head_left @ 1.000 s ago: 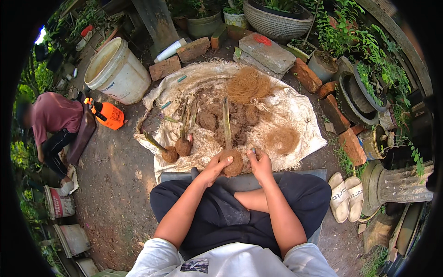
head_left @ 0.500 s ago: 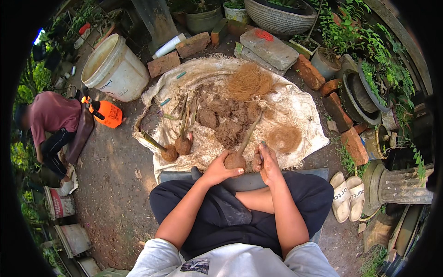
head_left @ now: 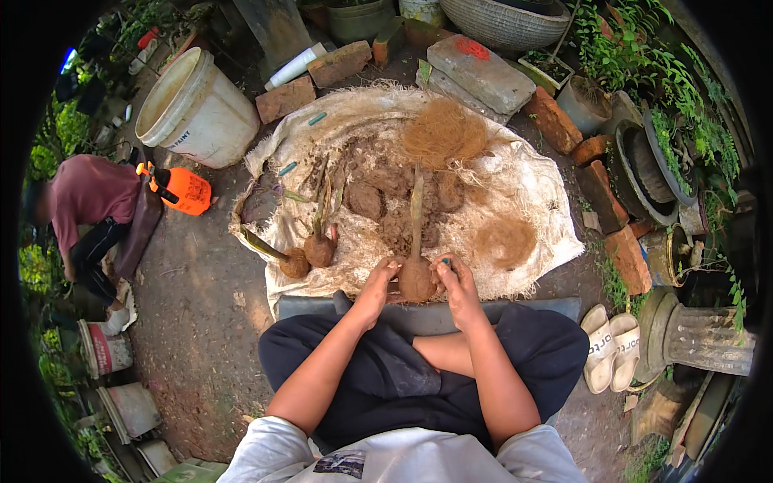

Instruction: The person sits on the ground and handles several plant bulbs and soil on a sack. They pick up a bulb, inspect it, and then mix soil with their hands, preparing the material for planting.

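Note:
A round brown ball of soil and fibre (head_left: 416, 281) with a thick upright stem (head_left: 416, 205) stands at the near edge of the sack, between my hands. My left hand (head_left: 377, 288) is closed in a pinch at the ball's left side; what its fingertips hold is too small to make out. On the other side, my right hand (head_left: 459, 286) is closed on a small teal piece (head_left: 445, 262), its fingers close against the ball. Two similar balls with shoots, one nearer (head_left: 295, 263) and one beside it (head_left: 320, 250), rest to the left.
The pale woven sack (head_left: 547, 241) carries loose soil (head_left: 386, 197), brown fibre (head_left: 445, 133), a flatter fibre patch (head_left: 505, 243) and small teal pieces (head_left: 317, 117). Bricks (head_left: 555, 119) and pots border it. Left are a white bucket (head_left: 213, 121), an orange sprayer (head_left: 190, 191) and a seated person (head_left: 97, 193).
The ball has turned from leaning right to upright. My left hand has shifted from gripping it to pinching at its left side, and my right hand has come in against its right side.

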Available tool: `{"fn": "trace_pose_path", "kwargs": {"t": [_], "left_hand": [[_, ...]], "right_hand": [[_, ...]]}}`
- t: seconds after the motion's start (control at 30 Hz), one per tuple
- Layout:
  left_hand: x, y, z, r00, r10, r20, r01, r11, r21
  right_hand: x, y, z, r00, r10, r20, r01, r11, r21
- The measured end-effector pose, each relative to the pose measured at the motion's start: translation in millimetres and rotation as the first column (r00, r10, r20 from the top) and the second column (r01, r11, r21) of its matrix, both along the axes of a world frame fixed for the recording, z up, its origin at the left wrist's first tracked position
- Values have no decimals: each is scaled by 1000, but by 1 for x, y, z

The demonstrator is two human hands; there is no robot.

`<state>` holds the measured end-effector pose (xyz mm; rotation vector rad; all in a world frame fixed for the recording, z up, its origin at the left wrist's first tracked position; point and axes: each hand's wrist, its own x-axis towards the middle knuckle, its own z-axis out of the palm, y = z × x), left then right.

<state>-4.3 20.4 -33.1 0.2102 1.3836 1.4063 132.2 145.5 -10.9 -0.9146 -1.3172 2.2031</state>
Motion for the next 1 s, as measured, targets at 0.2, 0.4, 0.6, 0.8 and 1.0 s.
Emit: {"fn": "trace_pose_path", "kwargs": {"t": [0.2,0.4,0.6,0.8,1.0], "left_hand": [[1,3,3,976,-167,-140,155,983,-99],[0,4,-2,967,-62,248,71,997,-24],[-5,3,11,988,-70,136,66,997,34],[4,8,2,958,129,-256,-109,990,90],[3,8,3,989,98,-115,-101,995,-17]], "right_hand": [[0,6,-14,977,-167,-131,121,945,-303],[-2,-1,-23,965,-109,-240,-7,900,-436],[-2,6,-11,970,-77,-229,-18,921,-389],[-6,-5,-5,982,177,-68,-184,975,-128],[-4,-8,-14,994,104,-35,-108,986,-127]]}}
